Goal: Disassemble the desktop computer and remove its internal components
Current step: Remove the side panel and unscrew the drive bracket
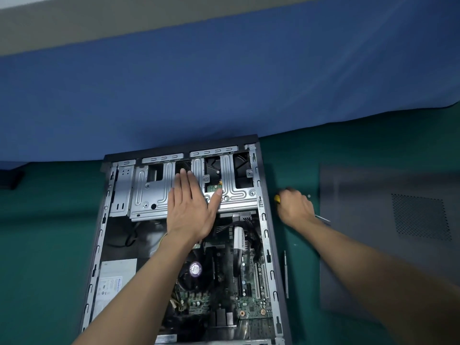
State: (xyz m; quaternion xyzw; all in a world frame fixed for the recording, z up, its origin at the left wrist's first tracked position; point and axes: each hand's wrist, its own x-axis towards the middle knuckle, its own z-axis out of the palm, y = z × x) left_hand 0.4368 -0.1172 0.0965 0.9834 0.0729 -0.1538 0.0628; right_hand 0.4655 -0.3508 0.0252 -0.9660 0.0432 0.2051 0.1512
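Your left hand (191, 210) lay flat, fingers straight and together, on the metal drive cage (149, 192) at the far end of the desktop computer (264, 220). It gripped nothing. The pressing palm looked meant to steady the cage, or to test whether it would shift.

Your right hand (295, 207) was well apart from it, outside the case on the green mat (49, 232), curled round the screwdriver (277, 199). The yellow handle end showed on one side of your fist and the shaft on the other. With the tool low over the mat rather than over a screw, you seemed to be either setting it down or picking it up.

The computer lay on its side on the mat, open face up, so every part could be reached from above. The side panel (385, 232) was already off and lay to the right, clear of the work. A small screw (309, 195) sat just beside your right hand, and a slim metal tool (286, 275) lay along the case's right wall, within reach.

Inside, the motherboard (249, 282), CPU fan (195, 268) and power supply (114, 282) were all in place. I judged the job to be at an early stage, with the cage the likely next part out.
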